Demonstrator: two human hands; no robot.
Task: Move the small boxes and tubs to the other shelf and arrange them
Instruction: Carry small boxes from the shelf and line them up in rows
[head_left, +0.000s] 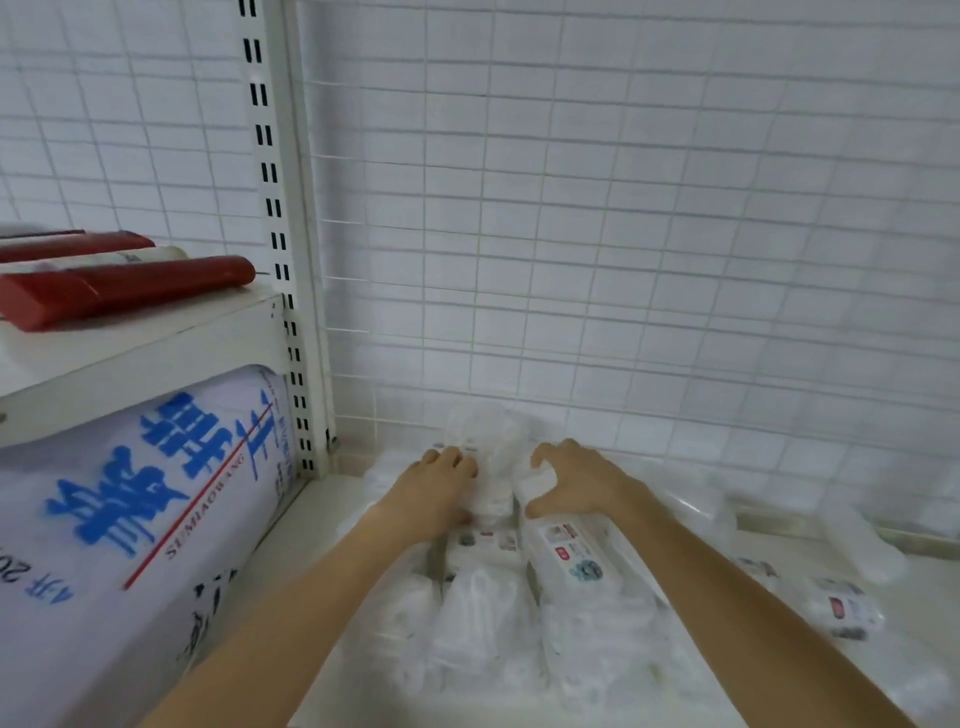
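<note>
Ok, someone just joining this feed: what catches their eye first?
Probably the two bare arms reaching in from below, left hand and right hand both on a pile of clear-wrapped white packs on the shelf. Next, the big white roll with blue lettering at lower left, with red tubes above it.

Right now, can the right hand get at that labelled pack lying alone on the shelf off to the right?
Probably yes. The lone labelled pack lies in the open beside the right forearm, nothing on top of it. The right hand would first have to let go of the white pack it grips.
</note>
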